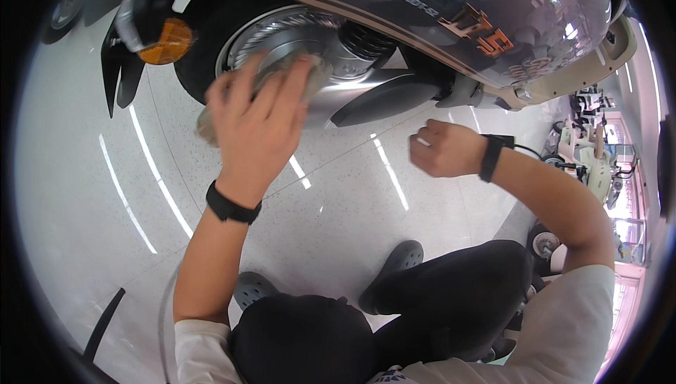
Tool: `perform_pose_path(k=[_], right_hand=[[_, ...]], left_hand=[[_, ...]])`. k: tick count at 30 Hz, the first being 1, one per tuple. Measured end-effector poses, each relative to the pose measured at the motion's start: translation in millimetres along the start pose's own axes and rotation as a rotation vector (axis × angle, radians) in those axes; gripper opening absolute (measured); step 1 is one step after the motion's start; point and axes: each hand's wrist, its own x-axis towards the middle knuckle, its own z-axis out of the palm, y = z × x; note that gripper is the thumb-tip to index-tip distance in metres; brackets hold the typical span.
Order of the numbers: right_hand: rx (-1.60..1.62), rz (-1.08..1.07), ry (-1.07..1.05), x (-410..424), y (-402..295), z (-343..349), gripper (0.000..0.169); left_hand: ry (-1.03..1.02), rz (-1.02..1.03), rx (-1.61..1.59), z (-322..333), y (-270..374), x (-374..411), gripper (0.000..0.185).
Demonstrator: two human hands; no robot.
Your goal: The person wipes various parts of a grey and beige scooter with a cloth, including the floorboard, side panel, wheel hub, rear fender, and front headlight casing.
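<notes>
My left hand (259, 120) is spread over a crumpled, light grey-brown cloth (317, 75), pressing it near the scooter's rear wheel hub (285, 30). Fingers and cloth are slightly blurred. Beside the hub sit a silver engine or motor housing (354, 64) and a dark ribbed boot (367, 41). The dark grey glossy body panel (422, 9) bears raised lettering and hangs above the wheel. My right hand (441, 149) is curled in a loose fist over the floor, right of the wheel, touching nothing; whether it encloses anything small is hidden.
An orange reflector lens (168, 41) and a black mudguard (113, 72) stick out at the upper left. A dark oval cover (388, 100) juts out below the panel. Other scooters (591, 157) stand at the right. My clog-shod feet (253, 289) rest on the speckled floor.
</notes>
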Motion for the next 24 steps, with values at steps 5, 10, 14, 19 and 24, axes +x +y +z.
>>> perform_pose_path(k=[5,10,14,19,24], right_hand=[[0.082,0.214,-0.236,-100.5,-10.6,40.0,0.008],[0.178,0.441,-0.195,-142.9,-60.8,93.2,0.006],[0.365,0.617,0.131,-116.8,-86.7,103.6,0.008],[0.496,0.589,0.542,-47.8,-86.3,93.6,0.014],[0.672,0.75,0.88,7.5,-74.6,75.4,0.013]], left_hand=[[0.015,0.177,-0.018,26.1,7.4,0.6,0.046],[-0.22,0.193,0.253,0.8,-41.2,-12.9,0.04],[-0.29,-0.147,0.176,-21.5,-62.4,-44.2,0.043],[-0.214,0.742,0.196,-26.6,25.0,41.4,0.038],[-0.349,0.845,0.132,66.1,106.5,88.5,0.034]])
